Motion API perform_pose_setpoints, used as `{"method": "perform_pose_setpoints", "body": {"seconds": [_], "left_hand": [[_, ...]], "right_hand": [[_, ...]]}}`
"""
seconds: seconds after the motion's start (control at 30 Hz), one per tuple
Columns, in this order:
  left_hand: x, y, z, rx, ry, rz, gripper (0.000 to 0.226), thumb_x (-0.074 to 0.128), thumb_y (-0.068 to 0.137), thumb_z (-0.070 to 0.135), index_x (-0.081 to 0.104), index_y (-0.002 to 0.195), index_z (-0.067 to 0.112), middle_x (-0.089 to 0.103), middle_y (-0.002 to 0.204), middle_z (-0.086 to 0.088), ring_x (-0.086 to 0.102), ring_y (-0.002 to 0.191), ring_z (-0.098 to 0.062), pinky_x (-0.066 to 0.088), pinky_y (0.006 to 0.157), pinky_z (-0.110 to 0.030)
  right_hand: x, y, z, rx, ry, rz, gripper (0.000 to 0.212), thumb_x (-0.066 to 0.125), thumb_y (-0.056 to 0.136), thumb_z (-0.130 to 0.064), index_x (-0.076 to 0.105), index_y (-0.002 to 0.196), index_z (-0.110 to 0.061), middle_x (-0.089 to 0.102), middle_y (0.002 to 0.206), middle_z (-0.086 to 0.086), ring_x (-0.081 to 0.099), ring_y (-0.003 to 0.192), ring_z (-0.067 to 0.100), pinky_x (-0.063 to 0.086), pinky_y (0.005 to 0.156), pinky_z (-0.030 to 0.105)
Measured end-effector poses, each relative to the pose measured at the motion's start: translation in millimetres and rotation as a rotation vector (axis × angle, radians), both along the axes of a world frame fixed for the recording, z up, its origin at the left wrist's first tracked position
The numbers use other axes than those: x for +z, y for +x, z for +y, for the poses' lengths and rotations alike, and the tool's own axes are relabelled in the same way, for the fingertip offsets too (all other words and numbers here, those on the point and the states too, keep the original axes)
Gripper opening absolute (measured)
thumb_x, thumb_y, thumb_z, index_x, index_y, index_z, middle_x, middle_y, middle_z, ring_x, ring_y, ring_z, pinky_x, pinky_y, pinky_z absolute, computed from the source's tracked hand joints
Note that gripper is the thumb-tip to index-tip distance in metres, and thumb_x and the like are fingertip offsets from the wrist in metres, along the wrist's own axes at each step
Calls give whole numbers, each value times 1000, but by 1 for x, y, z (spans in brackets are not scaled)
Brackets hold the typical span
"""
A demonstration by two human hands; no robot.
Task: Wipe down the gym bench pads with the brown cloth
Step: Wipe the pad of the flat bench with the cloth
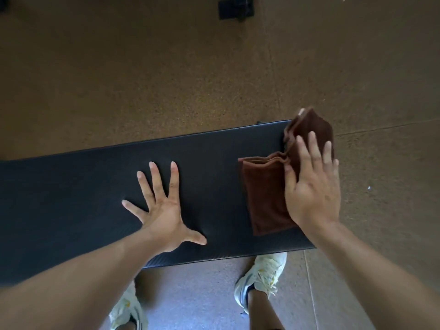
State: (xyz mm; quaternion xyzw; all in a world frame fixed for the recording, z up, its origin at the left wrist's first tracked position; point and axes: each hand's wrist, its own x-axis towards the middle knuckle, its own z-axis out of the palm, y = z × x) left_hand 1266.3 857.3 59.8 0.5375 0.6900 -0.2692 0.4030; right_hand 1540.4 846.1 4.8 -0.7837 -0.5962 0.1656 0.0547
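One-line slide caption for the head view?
Right hand presses the brown cloth at the black bench pad's end; left hand lies splayed flat on it.

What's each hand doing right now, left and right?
Left hand: open, fingers spread flat on the black bench pad.
Right hand: open, fingers straight, pressing the brown cloth onto the pad.

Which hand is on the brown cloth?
The right hand, fingers laid over the brown cloth at the pad's end. The left hand lies spread on bare black pad.

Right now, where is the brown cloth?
In the head view, the brown cloth lies at the bench pad's right end, under the right hand.
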Motion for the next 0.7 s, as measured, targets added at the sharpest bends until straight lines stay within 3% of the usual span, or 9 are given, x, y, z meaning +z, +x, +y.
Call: {"method": "perform_pose_setpoints", "body": {"seconds": [0.13, 0.23, 0.37, 0.47, 0.57, 0.7], "left_hand": [[-4, -9, -3, -2, 35, -73, 176, 95, 40, 63, -51, 137, 40, -67, 135, -1, -60, 127, -31, -18, 103, -80], [-4, -20, -6, -37, 77, -185, 172, 92, 46, 63, -49, 140, 36, -67, 136, -3, -60, 127, -32, -19, 102, -80], [11, -75, -18, 47, 222, -462, 152, 88, 67, 51, -44, 143, 37, -51, 152, 13, -49, 139, -11, -14, 120, -62], [18, -169, -50, 76, 447, -360, 134, 78, 81, 29, -38, 147, 39, -40, 159, 15, -40, 144, -4, -5, 127, -48], [23, -256, -70, 18, 430, -224, 127, 72, 86, 24, -41, 142, 38, -39, 160, 12, -38, 145, -5, -6, 127, -44], [30, -278, -60, -42, 410, -230, 126, 73, 85, 24, -34, 150, 34, -35, 162, 9, -31, 150, -11, -3, 126, -45]], "right_hand": [[6, -44, 8, -265, -1, 20, 65, 33, 103, -47, 23, 165, -31, 10, 176, -9, -4, 163, 20, 3, 132, 49], [10, -106, 18, -271, -21, -2, 68, 32, 102, -57, 23, 165, -33, 9, 176, -9, -7, 163, 20, -2, 131, 51], [10, -237, 22, -23, -15, 27, 70, 27, 100, -62, 28, 164, -34, 13, 175, -10, -5, 163, 20, -5, 131, 49], [15, -350, 13, 282, -53, 86, 72, 15, 99, -61, 24, 165, -34, 11, 175, -9, -7, 163, 23, -4, 130, 52], [14, -430, -5, 645, -100, 33, 72, 9, 98, -56, 17, 166, -31, 5, 176, -7, -13, 162, 26, -2, 129, 54], [11, -425, -4, 681, -82, 35, 61, 19, 108, -53, 32, 163, -30, 20, 174, -9, 2, 163, 19, 5, 131, 47]]}}
